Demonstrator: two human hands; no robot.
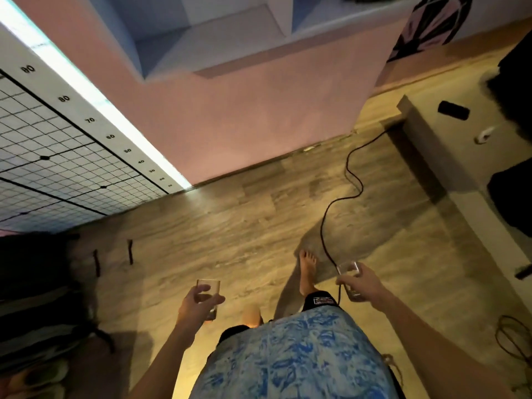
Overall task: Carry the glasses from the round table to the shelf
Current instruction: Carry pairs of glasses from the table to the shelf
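The person is holding both arms forward above the floor [230, 226], the left hand [198, 305] clamping its fingers round the upright left glass [208, 285], the right hand [361, 283] gripping the right glass [348, 269], both well short of the shelf [230, 44].

We see a loose garment [293, 358] at 6 o'clock, printed in mottled blue on a pale, creamy ground, with no clear repeat in the pattern. Just past its upper edge, toward 12 o'clock, dark shorts [233, 331] show as a black hem. On the right leg's hem sits a small rectangular patch [321, 300], white with red marks, its lettering too blurred for us to read. Both forearms are bare down to the wrists, with the left hand [198, 303] toward 7 o'clock and the right hand [361, 280] between 4 and 5 o'clock. The one foot [307, 264] we can see is bare.
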